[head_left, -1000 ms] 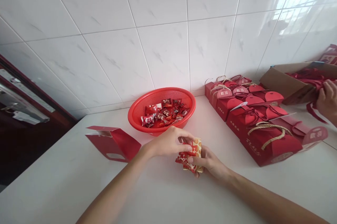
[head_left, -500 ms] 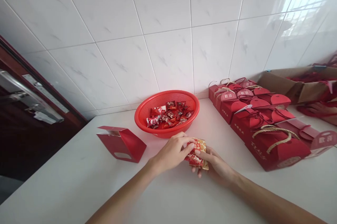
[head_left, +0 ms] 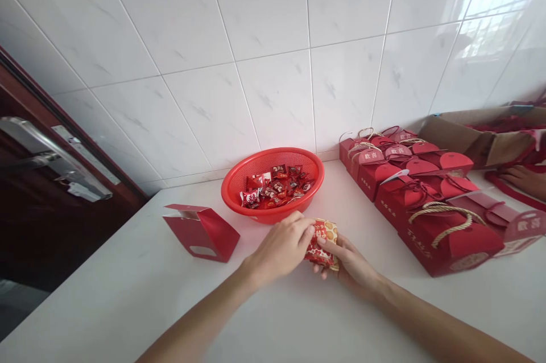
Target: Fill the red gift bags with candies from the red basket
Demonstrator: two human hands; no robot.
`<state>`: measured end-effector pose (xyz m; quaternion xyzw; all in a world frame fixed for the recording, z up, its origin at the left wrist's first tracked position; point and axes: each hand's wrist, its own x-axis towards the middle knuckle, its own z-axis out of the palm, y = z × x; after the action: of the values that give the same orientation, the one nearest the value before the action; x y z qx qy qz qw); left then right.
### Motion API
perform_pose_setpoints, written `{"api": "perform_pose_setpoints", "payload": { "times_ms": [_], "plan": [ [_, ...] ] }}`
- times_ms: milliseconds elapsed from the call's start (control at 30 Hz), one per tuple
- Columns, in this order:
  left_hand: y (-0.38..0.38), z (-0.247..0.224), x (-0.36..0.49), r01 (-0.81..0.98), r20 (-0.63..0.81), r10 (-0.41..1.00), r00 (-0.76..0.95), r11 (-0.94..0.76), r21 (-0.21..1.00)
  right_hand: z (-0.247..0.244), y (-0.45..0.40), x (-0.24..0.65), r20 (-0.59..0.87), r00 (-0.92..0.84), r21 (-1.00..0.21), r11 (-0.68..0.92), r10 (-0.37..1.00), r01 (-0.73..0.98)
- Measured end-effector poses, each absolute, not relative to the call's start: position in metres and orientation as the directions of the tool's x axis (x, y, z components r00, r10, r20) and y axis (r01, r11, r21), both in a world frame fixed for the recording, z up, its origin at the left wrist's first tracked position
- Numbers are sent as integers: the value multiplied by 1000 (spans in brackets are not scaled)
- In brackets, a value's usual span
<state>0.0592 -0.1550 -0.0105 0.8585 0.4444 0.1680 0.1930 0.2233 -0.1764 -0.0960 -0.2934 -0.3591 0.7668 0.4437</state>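
Observation:
In front of the red basket, my right hand (head_left: pixel 356 265) is closed around wrapped snack packets (head_left: pixel 325 244), red with a cream and gold pattern. My left hand (head_left: pixel 285 248) grips their left edge, its curled fingers covering that side. How many packets are stacked there I cannot tell. Just behind the hands stands an oval red plastic basket (head_left: pixel 236 203), holding many small wrapped candies (head_left: pixel 277 188). To the left of my left hand, a red paper box (head_left: pixel 203 235) with a slanted side and an open top stands on the white table (head_left: pixel 273 317).
Several red gift boxes (head_left: pixel 426 198) with rope or ribbon handles stand in rows at the right. Behind them is a brown cardboard carton (head_left: pixel 490 144) with red items. Another person's hand (head_left: pixel 526 181) shows at the right edge. A tiled wall (head_left: pixel 273 95) backs the table; a dark door (head_left: pixel 38 192) is at left.
My left fingers have drawn back a little and curled at the packets' left edge, so more of the red print shows. The view has shifted slightly.

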Motion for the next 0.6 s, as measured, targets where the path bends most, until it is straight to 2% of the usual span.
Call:
{"api": "perform_pose_setpoints", "payload": {
  "times_ms": [100, 167, 233, 267, 333, 400, 500, 600],
  "plan": [
    [-132, 21, 43, 679, 194, 856, 480, -502, 535, -93, -177, 224, -146, -423, -815, -352, 894, -461],
    [-107, 39, 29, 707, 216, 906, 365, -421, 568, -92, -178, 224, -146, -431, -820, -353, 891, -451],
    [-79, 50, 17, 798, 218, 947, 236, -317, 513, -91, -179, 223, -141, -443, -827, -351, 885, -438],
    [-66, 51, 12, 844, 152, 961, 231, -275, 461, -91, -179, 223, -138, -449, -832, -350, 883, -431],
    [-44, 48, 5, 919, -187, 945, 269, -194, 344, -92, -179, 223, -130, -463, -839, -346, 877, -420],
    [-28, 38, 3, 955, -395, 887, 239, -142, 260, -92, -180, 223, -117, -472, -843, -339, 874, -417],
    [-12, 20, -1, 983, -485, 860, 157, -88, 164, -93, -180, 223, -102, -478, -849, -327, 873, -416],
    [2, 6, -9, 989, -435, 892, 126, -80, 124, -93, -180, 222, -87, -490, -854, -318, 867, -411]
  ]
}}
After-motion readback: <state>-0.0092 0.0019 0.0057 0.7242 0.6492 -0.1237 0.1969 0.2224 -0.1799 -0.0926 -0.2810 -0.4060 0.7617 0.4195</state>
